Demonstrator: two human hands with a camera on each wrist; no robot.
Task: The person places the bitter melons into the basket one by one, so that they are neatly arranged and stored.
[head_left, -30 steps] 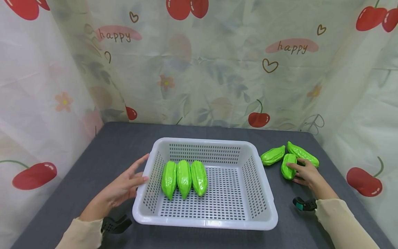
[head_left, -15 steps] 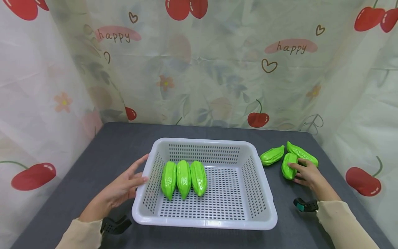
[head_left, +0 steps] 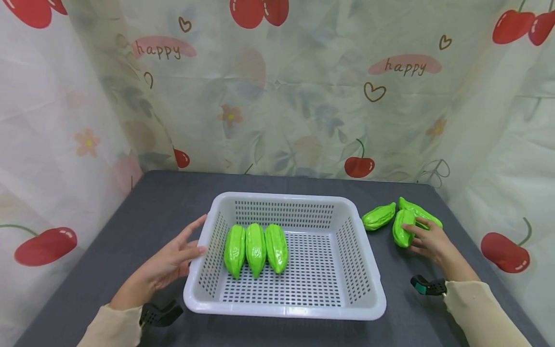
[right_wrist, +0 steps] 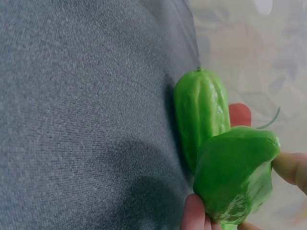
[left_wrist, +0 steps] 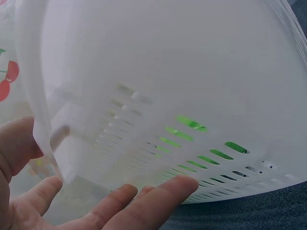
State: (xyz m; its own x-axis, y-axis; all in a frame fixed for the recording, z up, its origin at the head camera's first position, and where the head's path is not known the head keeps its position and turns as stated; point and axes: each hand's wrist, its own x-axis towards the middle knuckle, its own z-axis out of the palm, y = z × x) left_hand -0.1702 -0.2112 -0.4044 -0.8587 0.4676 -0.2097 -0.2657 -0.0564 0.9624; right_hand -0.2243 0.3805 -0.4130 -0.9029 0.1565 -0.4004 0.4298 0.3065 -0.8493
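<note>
My left hand [head_left: 166,262] holds the left rim of a white plastic basket [head_left: 284,311]; the left wrist view shows its fingers [left_wrist: 148,206] against the outer wall. Inside, toward the left, three glossy green bitter melons [head_left: 256,248] lie side by side. To the basket's right, my right hand [head_left: 433,243] pinches another bitter melon [head_left: 403,229] between thumb and fingers. In the right wrist view this bitter melon [right_wrist: 235,172] is tilted and partly covers one behind it. Two more bitter melons, one at left [head_left: 379,217] and one behind [head_left: 418,212], lie close by.
A dark grey cloth-covered table [head_left: 182,193] lies under everything. Its far edge meets a pale printed curtain [head_left: 277,120] that also hangs along both sides. Each wrist wears a black strap, one seen at the left wrist [head_left: 161,314].
The right hand's bitter melon has risen and tilted slightly, now overlapping the one behind it more. The left hand and basket stay nearly where they were.
</note>
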